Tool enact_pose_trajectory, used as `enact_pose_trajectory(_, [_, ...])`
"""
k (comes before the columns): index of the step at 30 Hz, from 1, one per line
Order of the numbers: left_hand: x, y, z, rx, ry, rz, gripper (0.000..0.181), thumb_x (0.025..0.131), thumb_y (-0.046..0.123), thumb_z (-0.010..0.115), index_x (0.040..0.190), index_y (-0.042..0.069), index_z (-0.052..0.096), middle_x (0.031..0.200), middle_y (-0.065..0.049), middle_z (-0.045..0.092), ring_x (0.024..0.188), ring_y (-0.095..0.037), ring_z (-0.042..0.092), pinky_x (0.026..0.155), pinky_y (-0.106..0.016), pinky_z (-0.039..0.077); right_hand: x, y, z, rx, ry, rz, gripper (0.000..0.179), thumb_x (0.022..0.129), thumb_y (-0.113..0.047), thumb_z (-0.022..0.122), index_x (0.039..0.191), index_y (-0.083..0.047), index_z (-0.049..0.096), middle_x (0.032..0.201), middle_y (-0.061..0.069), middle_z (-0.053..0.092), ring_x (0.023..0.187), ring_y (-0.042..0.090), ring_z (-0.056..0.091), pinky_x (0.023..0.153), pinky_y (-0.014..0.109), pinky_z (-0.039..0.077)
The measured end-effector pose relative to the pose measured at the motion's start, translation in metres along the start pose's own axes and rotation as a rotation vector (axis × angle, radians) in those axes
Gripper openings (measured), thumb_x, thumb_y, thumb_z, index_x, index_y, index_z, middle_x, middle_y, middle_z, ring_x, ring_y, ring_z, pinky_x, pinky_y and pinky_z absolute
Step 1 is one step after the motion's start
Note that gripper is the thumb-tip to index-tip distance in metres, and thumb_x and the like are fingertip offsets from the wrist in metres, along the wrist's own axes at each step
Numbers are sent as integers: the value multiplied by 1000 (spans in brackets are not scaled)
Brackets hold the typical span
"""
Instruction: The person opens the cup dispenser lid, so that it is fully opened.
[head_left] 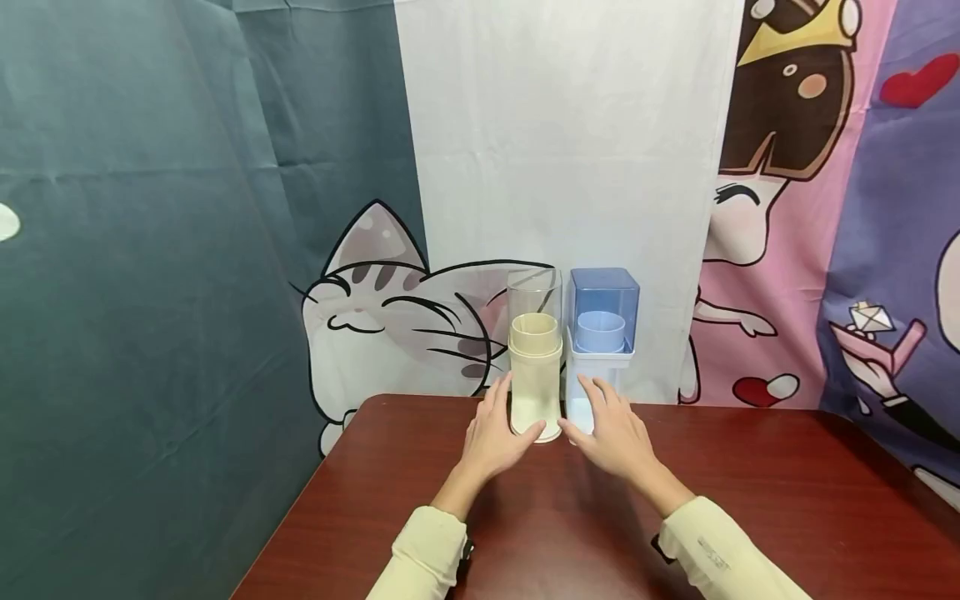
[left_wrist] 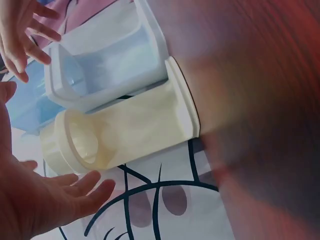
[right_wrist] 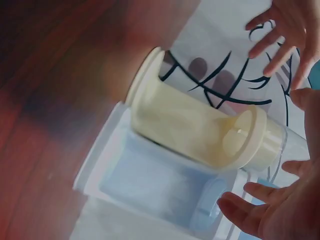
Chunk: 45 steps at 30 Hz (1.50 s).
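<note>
Two cream sleeves (head_left: 431,550) reach in over the near side of a reddish-brown table (head_left: 570,542), and at their ends the left hand (head_left: 491,437) and the right hand (head_left: 617,433) are spread wide, fingers parted and lightly bent, with nothing in the grasp of either; whether a thumb or fingertip brushes plastic cannot be told from these angles. Just beyond them, near the table's far edge, stands a cream holder (head_left: 536,390), its long axis upright. It lies straight ahead of the gap between the two thumbs and a little toward the left, so the left hand is the nearer, its fingers alongside the holder's left flank while its thumb crosses in front of the base. The right hand appears instead in front of a blue-and-white holder (head_left: 602,358), also upright, just beside the cream one on its right. Each has a see-through upper section: a clear tube (head_left: 534,292) on the first, a blue boxy cover (head_left: 603,287) on its neighbor. The count: two hands, two holders, one of them cream and one blue-and-white, one clear tube, one blue cover and one table. Behind them hangs a printed backdrop (head_left: 570,125), with one large cartoon cat (head_left: 360,329) at left and one crowned cartoon figure (head_left: 791,117) at right.
</note>
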<state>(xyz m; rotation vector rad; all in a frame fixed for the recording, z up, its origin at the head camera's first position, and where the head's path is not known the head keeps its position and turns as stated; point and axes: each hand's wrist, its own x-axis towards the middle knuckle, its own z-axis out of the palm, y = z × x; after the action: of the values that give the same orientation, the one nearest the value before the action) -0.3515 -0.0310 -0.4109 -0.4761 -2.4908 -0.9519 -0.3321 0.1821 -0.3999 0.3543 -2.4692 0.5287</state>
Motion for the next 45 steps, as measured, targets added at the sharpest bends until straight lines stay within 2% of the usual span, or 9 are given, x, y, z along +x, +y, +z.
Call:
enact_pose_trajectory(2, [0, 1, -1, -94, 0, -43, 92, 83, 59, 67, 157, 24, 25, 156, -10, 34, 135, -34, 44, 94, -62, 43, 7, -5, -1, 58, 4, 53, 82, 86, -54, 68, 151, -15, 38, 145, 19, 45, 118, 46, 53, 76, 63, 50])
enact_pose_trajectory(6, [0, 0, -2, -277, 5, -90, 91, 87, 54, 67, 157, 19, 21, 155, -14, 34, 134, -36, 45, 100, -58, 41, 23, -17, -4, 178, 36, 136, 87, 86, -55, 69, 154, -16, 32, 145, 17, 47, 119, 41, 55, 81, 63, 49])
enact_pose_trajectory(10, [-2, -2, -3, -387, 33, -110, 96, 85, 50, 71, 157, 15, 18, 154, -18, 33, 130, -37, 49, 101, -55, 41, 39, -30, -5, 305, 86, 176, 95, 83, -53, 73, 156, -13, 26, 143, 19, 50, 110, 38, 61, 83, 57, 49])
enact_pose_trajectory(14, [-3, -4, -8, -420, 44, -120, 104, 80, 46, 79, 157, 16, 17, 156, -16, 31, 129, -37, 50, 101, -55, 42, 57, -43, -5, 368, 118, 190, 98, 82, -55, 74, 156, -14, 25, 143, 18, 49, 105, 35, 60, 82, 52, 48])
enact_pose_trajectory(20, [-2, -6, -18, -457, 34, -117, 112, 74, 43, 86, 158, 17, 17, 160, -14, 25, 131, -38, 47, 103, -55, 40, 84, -63, -3, 408, 185, 200, 96, 81, -47, 77, 155, -13, 27, 145, 22, 43, 123, 39, 50, 95, 56, 44])
enact_pose_trajectory(25, [-9, -8, -18, -491, -5, -115, 114, 74, 41, 86, 159, 18, 13, 161, -15, 21, 133, -38, 46, 102, -56, 41, 96, -72, 5, 434, 193, 222, 98, 81, -48, 77, 157, -14, 25, 149, 23, 36, 129, 42, 45, 100, 57, 42])
enact_pose_trajectory(30, [-13, -9, -18, -506, -50, -91, 117, 73, 41, 87, 159, 20, 10, 161, -17, 19, 133, -39, 45, 102, -55, 41, 106, -77, 10, 424, 250, 260, 105, 80, -49, 77, 159, -18, 16, 152, 23, 31, 131, 43, 42, 100, 59, 40])
enact_pose_trajectory(36, [-14, -10, -18, -521, -43, -72, 117, 73, 38, 88, 159, 21, 10, 161, -17, 19, 133, -39, 46, 101, -53, 43, 122, -79, 14, 425, 328, 292, 109, 80, -47, 77, 160, -23, 8, 155, 25, 27, 139, 43, 32, 104, 60, 36])
enact_pose_trajectory(45, [-18, -12, -19, -526, -62, -87, 119, 70, 43, 89, 159, 21, 12, 161, -15, 20, 133, -37, 47, 100, -51, 44, 140, -76, 26, 397, 317, 354, 108, 79, -43, 79, 160, -28, 9, 154, 27, 25, 136, 46, 33, 104, 60, 35])
